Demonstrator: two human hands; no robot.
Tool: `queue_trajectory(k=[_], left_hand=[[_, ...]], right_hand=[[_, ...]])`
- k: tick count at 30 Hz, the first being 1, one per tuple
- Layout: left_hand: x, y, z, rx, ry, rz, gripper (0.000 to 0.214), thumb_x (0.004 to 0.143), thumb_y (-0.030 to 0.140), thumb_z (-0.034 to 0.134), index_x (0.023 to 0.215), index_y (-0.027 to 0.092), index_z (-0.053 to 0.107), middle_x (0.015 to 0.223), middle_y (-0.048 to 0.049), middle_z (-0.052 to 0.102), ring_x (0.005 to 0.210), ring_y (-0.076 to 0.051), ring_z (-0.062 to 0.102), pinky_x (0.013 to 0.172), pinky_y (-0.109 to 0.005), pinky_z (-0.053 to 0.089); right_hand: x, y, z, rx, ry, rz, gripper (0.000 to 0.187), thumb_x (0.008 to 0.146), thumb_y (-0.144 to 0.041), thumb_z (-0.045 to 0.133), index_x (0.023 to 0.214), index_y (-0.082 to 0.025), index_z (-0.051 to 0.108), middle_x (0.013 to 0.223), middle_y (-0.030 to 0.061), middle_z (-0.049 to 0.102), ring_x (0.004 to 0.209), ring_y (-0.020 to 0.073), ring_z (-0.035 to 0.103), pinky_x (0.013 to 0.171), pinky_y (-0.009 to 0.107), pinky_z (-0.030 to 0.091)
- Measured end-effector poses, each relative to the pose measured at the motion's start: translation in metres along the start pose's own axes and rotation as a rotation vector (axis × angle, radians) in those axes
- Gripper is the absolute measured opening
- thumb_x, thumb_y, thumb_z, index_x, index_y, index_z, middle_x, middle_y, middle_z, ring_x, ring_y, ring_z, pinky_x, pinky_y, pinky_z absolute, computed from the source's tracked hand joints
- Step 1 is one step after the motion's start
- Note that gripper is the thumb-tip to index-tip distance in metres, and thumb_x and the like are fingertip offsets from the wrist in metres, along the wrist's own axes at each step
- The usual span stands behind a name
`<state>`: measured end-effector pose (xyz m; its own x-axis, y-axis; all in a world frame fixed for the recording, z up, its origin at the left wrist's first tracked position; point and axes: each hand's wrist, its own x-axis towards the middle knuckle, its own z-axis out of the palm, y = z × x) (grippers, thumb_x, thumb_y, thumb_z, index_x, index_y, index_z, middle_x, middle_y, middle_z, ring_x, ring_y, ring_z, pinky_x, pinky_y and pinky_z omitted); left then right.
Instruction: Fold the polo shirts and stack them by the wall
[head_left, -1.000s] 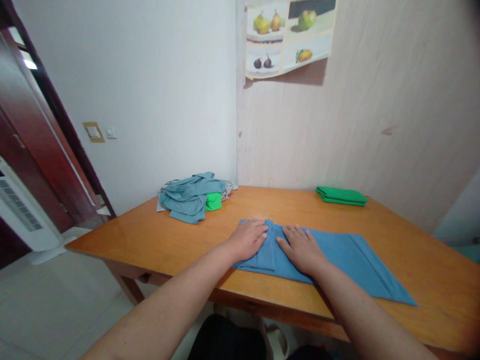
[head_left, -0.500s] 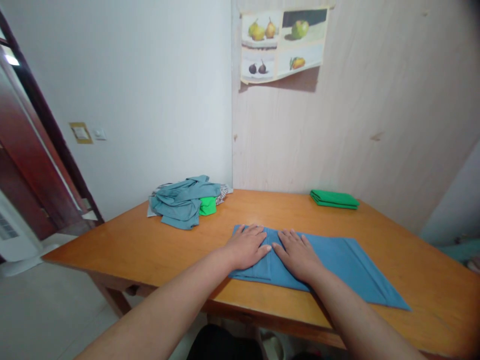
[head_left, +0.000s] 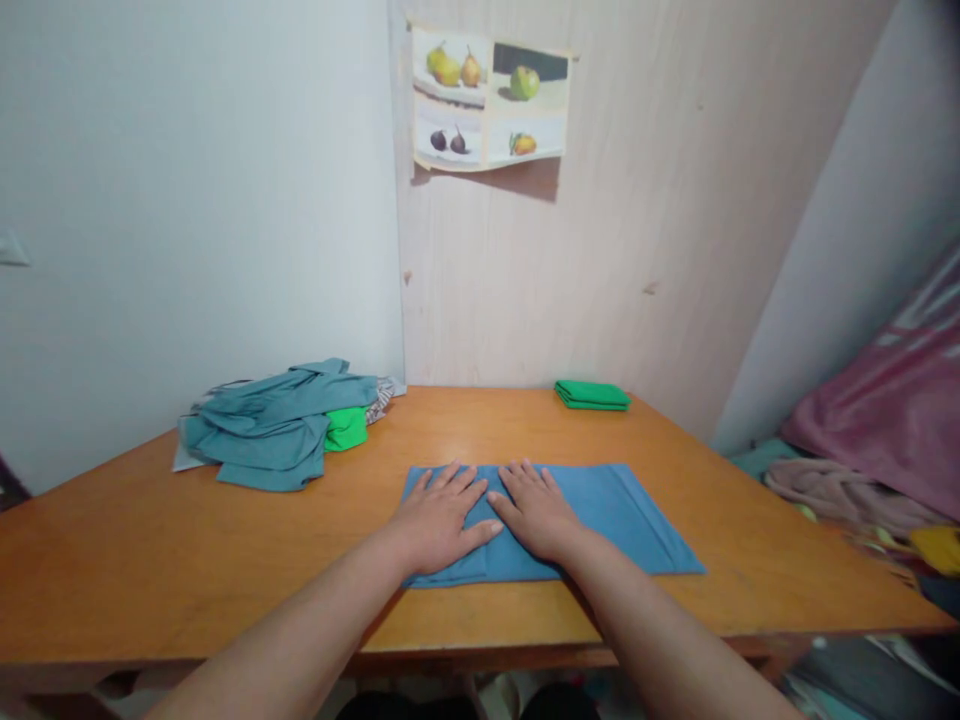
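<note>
A blue cloth (head_left: 607,520), folded into a long flat strip, lies near the front edge of the wooden table. Its left end is doubled over in a thicker layer. My left hand (head_left: 442,520) rests flat on that doubled end, fingers spread and pointing away from me. Close beside it, my right hand (head_left: 534,508) presses palm down on the cloth just right of the fold's edge, its fingers extended. Neither hand grips anything. Parts of the fold are hidden beneath my palms.
A loose heap of grey-green clothing (head_left: 262,425) with a bright green piece (head_left: 346,429) lies at the table's back left. A folded green cloth (head_left: 592,395) sits at the back right. Beyond the table's right edge are a pink cloth (head_left: 885,410) and other fabrics.
The camera view has turned to the right, so the table's contents appear further left and the fabrics at right show more. My hands stay flat on the blue cloth, the left one spread wider.
</note>
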<state>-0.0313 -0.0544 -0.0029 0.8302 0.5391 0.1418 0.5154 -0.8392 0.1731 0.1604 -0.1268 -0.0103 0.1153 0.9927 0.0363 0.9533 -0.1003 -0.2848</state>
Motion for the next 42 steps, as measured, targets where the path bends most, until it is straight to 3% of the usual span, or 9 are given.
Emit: queue_trajectory(k=[5,10,14,18,22,27,32,36,42], left_hand=[[0.002,-0.003,0.002,0.003,-0.007,-0.007,0.077,0.09,0.077,0.029,0.152,0.032,0.04,0.162,-0.0071,0.03,0.15,-0.035,0.021,0.117,-0.061,0.017],[0.002,-0.001,0.0,0.007,-0.018,-0.009,0.082,0.088,0.08,0.029,0.152,0.029,0.04,0.162,-0.0083,0.028,0.151,-0.035,0.021,0.117,-0.062,0.017],[0.003,-0.002,0.001,0.01,-0.024,-0.015,0.084,0.087,0.081,0.029,0.152,0.03,0.04,0.163,-0.0073,0.027,0.151,-0.035,0.019,0.117,-0.062,0.017],[0.004,-0.002,0.002,0.009,-0.025,-0.02,0.083,0.087,0.081,0.029,0.152,0.031,0.04,0.163,-0.007,0.027,0.151,-0.035,0.019,0.117,-0.061,0.016],[0.005,-0.002,0.002,0.005,-0.029,-0.023,0.084,0.087,0.081,0.029,0.152,0.029,0.04,0.163,-0.0067,0.026,0.151,-0.035,0.018,0.118,-0.061,0.014],[0.006,-0.003,0.003,0.005,-0.02,-0.027,0.082,0.087,0.08,0.032,0.152,0.03,0.041,0.163,-0.0056,0.028,0.151,-0.035,0.018,0.119,-0.059,0.012],[0.008,-0.004,0.004,0.016,-0.026,-0.025,0.084,0.087,0.08,0.03,0.152,0.028,0.041,0.163,-0.0057,0.027,0.151,-0.035,0.017,0.119,-0.059,0.012],[0.007,-0.002,0.003,0.021,-0.029,-0.031,0.085,0.087,0.081,0.03,0.152,0.027,0.042,0.163,-0.006,0.027,0.151,-0.035,0.017,0.118,-0.06,0.012],[0.007,-0.002,0.001,0.012,-0.03,-0.028,0.085,0.087,0.08,0.03,0.152,0.027,0.041,0.163,-0.0062,0.028,0.151,-0.035,0.018,0.119,-0.059,0.014]], right_hand=[[-0.008,0.01,-0.021,0.04,-0.021,0.021,0.078,0.098,-0.065,0.021,0.155,-0.013,0.034,0.164,0.0148,0.022,0.152,0.0286,0.014,0.122,0.049,0.009],[-0.029,0.045,-0.04,-0.073,0.05,0.149,0.076,0.098,-0.065,0.022,0.155,-0.016,0.035,0.164,0.0125,0.021,0.153,0.0285,0.012,0.121,0.052,0.007],[-0.045,0.074,-0.034,-0.131,0.053,0.273,0.077,0.098,-0.065,0.022,0.154,-0.015,0.036,0.163,0.0124,0.025,0.152,0.0296,0.014,0.121,0.055,0.007],[-0.049,0.09,-0.023,-0.108,0.079,0.272,0.076,0.097,-0.067,0.024,0.153,-0.017,0.038,0.162,0.0109,0.03,0.152,0.0284,0.017,0.121,0.055,0.007],[-0.047,0.106,-0.035,0.103,0.224,0.231,0.063,0.098,-0.056,0.031,0.143,-0.018,0.054,0.155,0.0095,0.044,0.146,0.0251,0.034,0.119,0.045,0.023],[-0.07,0.14,-0.072,0.104,0.333,0.385,0.041,0.096,-0.036,0.039,0.115,-0.019,0.07,0.121,0.0088,0.071,0.112,0.0223,0.062,0.095,0.031,0.045],[-0.112,0.161,-0.077,0.043,0.22,0.553,0.025,0.086,-0.033,0.051,0.075,-0.017,0.067,0.075,0.0057,0.069,0.073,0.0189,0.06,0.064,0.027,0.038],[-0.122,0.162,-0.068,0.084,0.149,0.575,0.029,0.086,-0.045,0.056,0.074,-0.019,0.063,0.072,0.0035,0.067,0.071,0.0179,0.059,0.061,0.026,0.036],[-0.095,0.153,-0.065,0.064,0.202,0.651,0.048,0.088,-0.063,0.047,0.074,-0.019,0.062,0.076,0.0086,0.068,0.071,0.0217,0.062,0.057,0.029,0.037]])
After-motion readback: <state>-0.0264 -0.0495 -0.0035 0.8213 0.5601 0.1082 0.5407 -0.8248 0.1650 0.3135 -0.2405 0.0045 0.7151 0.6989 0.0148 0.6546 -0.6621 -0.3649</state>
